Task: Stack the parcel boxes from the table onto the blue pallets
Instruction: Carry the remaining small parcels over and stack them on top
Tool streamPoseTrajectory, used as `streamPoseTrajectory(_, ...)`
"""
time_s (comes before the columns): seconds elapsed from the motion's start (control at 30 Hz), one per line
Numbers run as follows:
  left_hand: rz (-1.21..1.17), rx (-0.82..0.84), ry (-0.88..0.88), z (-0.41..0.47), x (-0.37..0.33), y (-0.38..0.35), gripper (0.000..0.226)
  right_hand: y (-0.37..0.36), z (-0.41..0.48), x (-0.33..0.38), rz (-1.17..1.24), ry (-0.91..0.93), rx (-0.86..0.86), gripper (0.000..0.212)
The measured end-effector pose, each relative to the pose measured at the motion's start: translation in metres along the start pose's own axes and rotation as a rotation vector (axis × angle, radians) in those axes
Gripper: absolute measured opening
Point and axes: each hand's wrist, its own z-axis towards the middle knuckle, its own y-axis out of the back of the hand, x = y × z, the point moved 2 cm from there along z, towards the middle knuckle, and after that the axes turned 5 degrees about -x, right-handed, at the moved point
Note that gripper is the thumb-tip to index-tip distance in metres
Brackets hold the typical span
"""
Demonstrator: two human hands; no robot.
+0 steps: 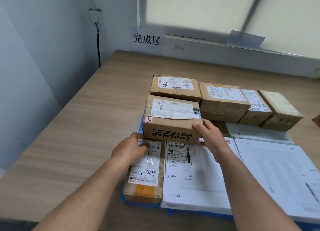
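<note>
A brown "COOLMAN NOTE" parcel box (171, 120) stands on the stack over the blue pallet (143, 205). My right hand (210, 137) grips its near right corner, thumb on the top edge. My left hand (131, 148) rests flat on a lower brown box (147, 170) with a white label, fingertips by the COOLMAN box's left bottom corner. Beside that lies a white WiFi box (194, 179) and another white box (277, 175). Several brown boxes fill the row behind, such as the A68 box (174, 87) and a taped box (223, 101).
The pallet lies on a wooden table (78, 127) with bare surface to the left and behind. A wall sign with black characters (146, 39) hangs at the back. A black cable (98, 45) runs down the left wall corner. A window ledge (242, 56) borders the far edge.
</note>
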Motion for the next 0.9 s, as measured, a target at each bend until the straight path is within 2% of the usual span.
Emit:
streamPoseTrajectory(0.07,-0.025,-0.012,-0.011,0.002,0.001,0.002,0.077,0.000,0.000,0.001,-0.003,-0.001,-0.001,0.031)
streamPoseTrajectory(0.13,-0.082,-0.067,-0.073,0.003,0.000,0.006,0.085,0.000,0.000,0.002,-0.013,-0.005,-0.002,0.035)
streamPoseTrajectory(0.23,-0.152,-0.139,-0.218,0.003,-0.010,0.014,0.066,0.000,0.001,0.003,-0.021,-0.008,-0.008,0.036)
streamPoseTrajectory(0.33,-0.181,-0.137,-0.264,0.003,-0.015,0.015,0.042,0.000,0.001,0.004,-0.014,-0.018,-0.009,0.041)
streamPoseTrajectory(0.5,-0.188,-0.149,-0.264,0.004,-0.016,0.016,0.041,-0.001,0.000,0.007,-0.024,-0.006,-0.015,0.049)
streamPoseTrajectory(0.6,-0.196,-0.175,-0.291,0.005,-0.016,0.018,0.051,0.001,-0.002,0.009,-0.045,0.006,-0.019,0.057)
streamPoseTrajectory(0.73,-0.180,-0.214,-0.311,0.006,-0.017,0.026,0.081,0.009,-0.010,0.011,-0.110,0.047,-0.104,0.065)
streamPoseTrajectory(0.9,-0.137,-0.396,-0.382,-0.006,-0.030,0.039,0.089,0.027,-0.029,0.021,-0.276,0.176,-0.223,0.057)
